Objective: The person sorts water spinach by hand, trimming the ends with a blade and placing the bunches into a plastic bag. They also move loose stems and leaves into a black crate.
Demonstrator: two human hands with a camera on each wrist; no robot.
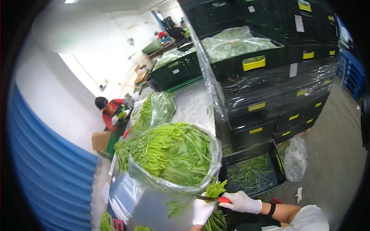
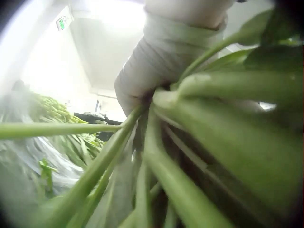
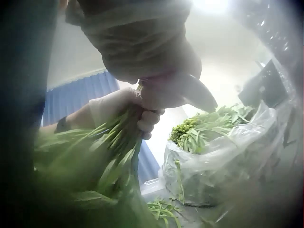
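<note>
grey table (image 1: 152, 206), crate (image 1: 275, 169) by four o'clock edge; floor (image 1: 331, 150) at three; left hand (image 1: 203, 211) grips greens (image 1: 216, 188), right hand (image 1: 243, 203) knife (image 1: 224, 200)

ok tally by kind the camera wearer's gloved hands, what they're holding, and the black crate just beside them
gloved hands: 2 (left hand, right hand)
red-handled knife: 1
bunch of greens: 1
black crate: 1
total: 5
</note>
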